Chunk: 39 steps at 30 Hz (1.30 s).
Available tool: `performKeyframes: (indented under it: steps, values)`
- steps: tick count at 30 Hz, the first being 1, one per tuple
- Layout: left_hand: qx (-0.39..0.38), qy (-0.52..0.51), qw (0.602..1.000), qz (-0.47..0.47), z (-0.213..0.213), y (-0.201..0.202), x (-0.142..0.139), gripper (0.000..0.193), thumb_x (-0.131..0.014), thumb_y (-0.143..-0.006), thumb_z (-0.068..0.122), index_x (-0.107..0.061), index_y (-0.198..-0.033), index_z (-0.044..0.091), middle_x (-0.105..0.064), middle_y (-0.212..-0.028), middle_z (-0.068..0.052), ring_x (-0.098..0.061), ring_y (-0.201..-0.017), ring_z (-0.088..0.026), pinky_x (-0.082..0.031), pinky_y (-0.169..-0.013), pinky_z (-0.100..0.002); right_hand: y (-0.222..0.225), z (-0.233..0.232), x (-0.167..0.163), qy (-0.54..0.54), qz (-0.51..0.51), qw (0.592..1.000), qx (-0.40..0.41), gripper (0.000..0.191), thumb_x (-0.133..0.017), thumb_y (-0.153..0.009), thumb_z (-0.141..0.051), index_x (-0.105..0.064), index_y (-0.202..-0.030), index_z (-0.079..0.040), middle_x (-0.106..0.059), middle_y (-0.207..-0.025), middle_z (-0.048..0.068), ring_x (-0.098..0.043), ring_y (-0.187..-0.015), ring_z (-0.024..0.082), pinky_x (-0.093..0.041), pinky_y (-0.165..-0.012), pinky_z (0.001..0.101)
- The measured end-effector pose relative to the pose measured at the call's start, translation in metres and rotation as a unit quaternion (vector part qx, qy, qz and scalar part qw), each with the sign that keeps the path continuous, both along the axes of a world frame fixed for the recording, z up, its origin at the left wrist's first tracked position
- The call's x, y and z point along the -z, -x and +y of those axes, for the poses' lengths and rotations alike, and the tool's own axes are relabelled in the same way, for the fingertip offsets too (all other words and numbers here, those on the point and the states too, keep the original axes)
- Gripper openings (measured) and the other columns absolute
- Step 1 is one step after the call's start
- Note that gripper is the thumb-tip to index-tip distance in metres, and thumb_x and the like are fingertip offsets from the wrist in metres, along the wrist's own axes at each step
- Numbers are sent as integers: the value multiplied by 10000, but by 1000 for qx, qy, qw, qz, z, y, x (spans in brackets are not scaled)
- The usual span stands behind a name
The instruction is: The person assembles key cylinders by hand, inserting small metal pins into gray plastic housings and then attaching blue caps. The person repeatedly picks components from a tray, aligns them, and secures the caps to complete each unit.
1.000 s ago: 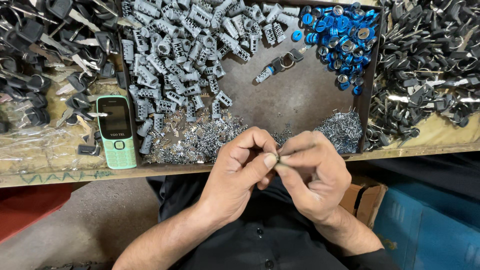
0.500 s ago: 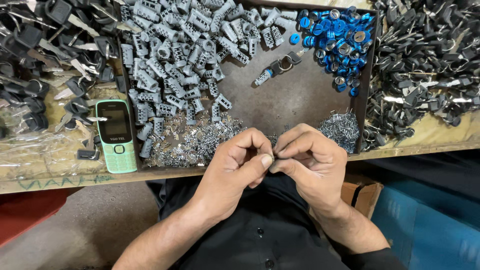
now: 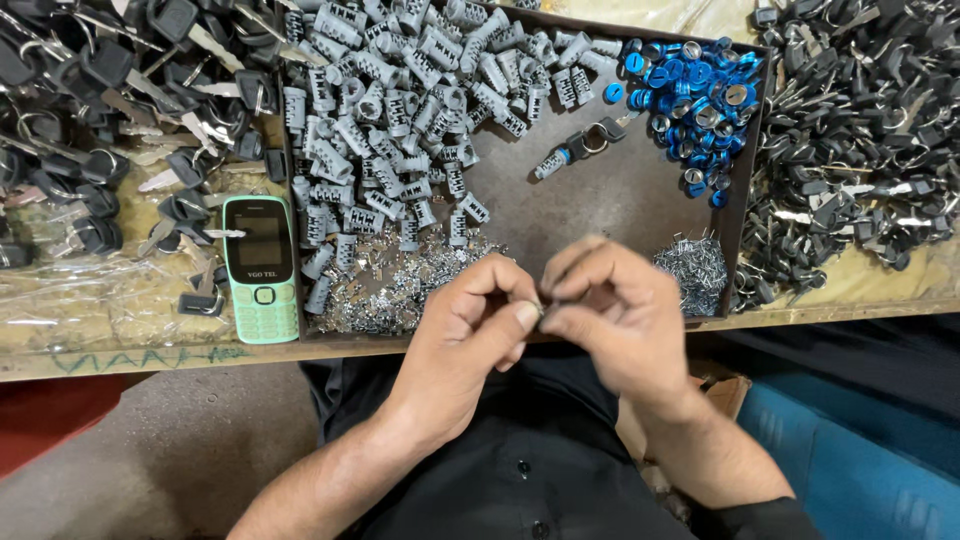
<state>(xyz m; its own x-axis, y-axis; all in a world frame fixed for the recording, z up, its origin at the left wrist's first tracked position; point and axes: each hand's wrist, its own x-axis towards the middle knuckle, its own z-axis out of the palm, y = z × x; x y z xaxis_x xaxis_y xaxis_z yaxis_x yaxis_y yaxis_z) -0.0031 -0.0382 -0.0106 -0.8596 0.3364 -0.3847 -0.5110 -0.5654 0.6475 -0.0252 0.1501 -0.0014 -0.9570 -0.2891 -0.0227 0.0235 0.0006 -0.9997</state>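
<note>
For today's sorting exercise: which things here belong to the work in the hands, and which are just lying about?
In the job:
left hand and right hand, pinching a small part between them, too small to tell
grey cylinders
small metal bits
blue caps
tray

Lying about:
green phone
black keys
plastic bags

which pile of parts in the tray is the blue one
The pile of round caps in the tray's far right corner. It alone is blue; the ribbed cylinders are grey, and the small heaps by the near edge are silvery metal.
</note>
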Motion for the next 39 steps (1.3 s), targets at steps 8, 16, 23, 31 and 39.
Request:
performKeyframes:
  steps: [8,16,23,31,39]
  values:
    - [-66,-11,998,20,-23,-10,0,38,-581,-1024,72,-564,-995,55,-516,-801,26,-479,-693,-54,-376,-590,-223,70,-13,-21,-364,204,907,-51,201,-830,-869,-61,-688,-1012,-60,-687,-993,67,-643,-787,130,-526,-685,269]
    - [-77,26,995,53,-30,-13,-7,71,-614,-1011,87,-569,-968,53,-519,-800,27,-465,-693,-44,-384,-604,-220,78,-42,-38,-404,272,873,-28,344,-784,-843,-57,-677,-1170,-57,-668,-1007,84,-657,-884,227,-544,-784,376]
    - [-12,34,998,58,-19,1,1,143,-697,-990,155,-611,-965,44,-553,-826,37,-483,-700,-37,-402,-605,-214,17,-14,-30,-261,167,950,-35,313,-686,-794,70,-714,-1089,-31,-698,-1103,143,-704,-1002,224,-552,-882,298]
    - [23,-2,999,37,-3,3,2,165,-727,-988,162,-627,-968,32,-565,-840,31,-462,-709,-40,-367,-609,-202,-1,4,-19,-94,81,992,-4,291,-669,-850,160,-689,-1108,29,-711,-1124,176,-727,-1034,218,-594,-900,294]
    - [33,-4,999,29,-2,0,-3,177,-741,-978,172,-617,-932,53,-531,-831,47,-425,-713,-31,-344,-614,-204,-2,6,-30,-213,144,966,-20,261,-653,-940,93,-724,-1164,-20,-724,-989,102,-700,-825,162,-551,-702,257]
